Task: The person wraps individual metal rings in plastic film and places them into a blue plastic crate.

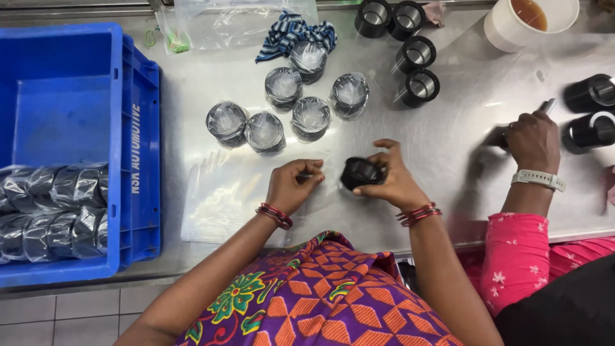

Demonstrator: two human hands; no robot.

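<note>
Steel tabletop (448, 147), scuffed and reflective, fills most of the frame, with tiled floor showing along the lower left edge. At centre, the right hand (391, 179) is curled closed around a black cylindrical part (360, 173), holding it just above the surface, while the left hand (293, 186) pinches its fingers narrow on the edge of a clear plastic bag (224, 195) that lies flat on the table, stretching toward the left. The part sits right at the bag's near edge — whether it is already partly inside the film cannot be told. Just above the hands stands a cluster of bagged parts (288, 106), each black cylinder wrapped in clear plastic, close together. Further up, right of centre, bare black cylinders (410, 54) stand unwrapped, and a striped cloth (291, 32) lies beside loose plastic sheeting. At the far left a blue crate (138, 154) holds more wrapped cylinders. At the right edge a co-worker's hand (532, 138), wearing a white wristband, grips a tool near two more black cylinders — well apart from the centre. A likely slip: the thin film could crumple or slide under the left pinch, letting the part catch on the bag's mouth or roll onto the slick steel.
</note>
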